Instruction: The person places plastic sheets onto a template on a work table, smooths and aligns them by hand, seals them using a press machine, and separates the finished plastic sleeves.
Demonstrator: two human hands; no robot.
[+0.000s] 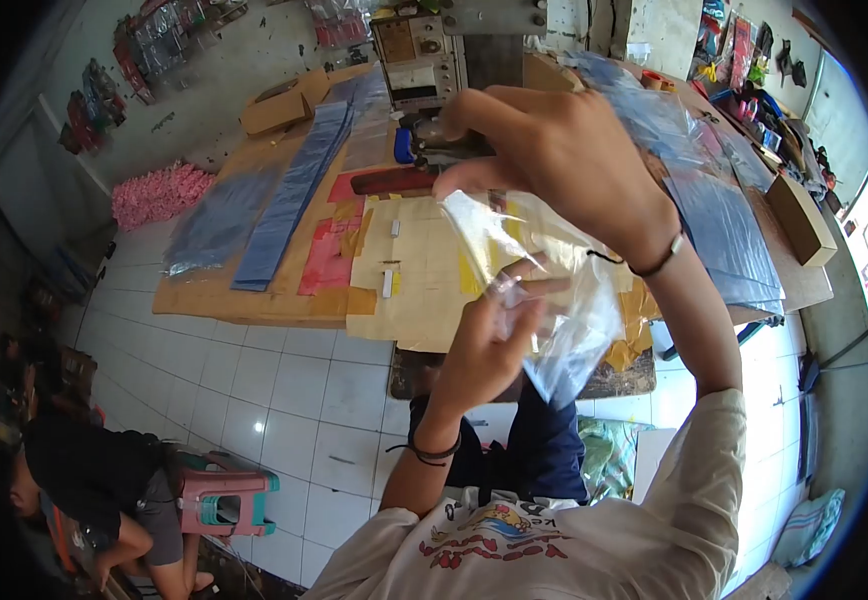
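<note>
A clear plastic bag or sheet (pixel 579 310) is held up over the front of the worktable, creased and shiny. My left hand (pixel 494 345) has it between thumb and fingers, and some of those fingers show through the film. Above it, my right hand (pixel 564 145) bends down with thumb and forefinger apart. The thumb tip is at the plastic's upper edge; my other right fingers are hidden. Behind that hand is a press-like machine (pixel 419 60). Under the plastic lies a cream work board (pixel 424 245) with small white blocks.
Blue-tinted plastic strips (pixel 299 190) and clear sheets (pixel 219 215) lie left; more sheets (pixel 719 235) are stacked right. A cardboard box (pixel 284 105) stands at the back. Someone in black (pixel 94 470) sits low at left, near a pink stool (pixel 219 500). A pink bundle (pixel 169 195) is beyond the table.
</note>
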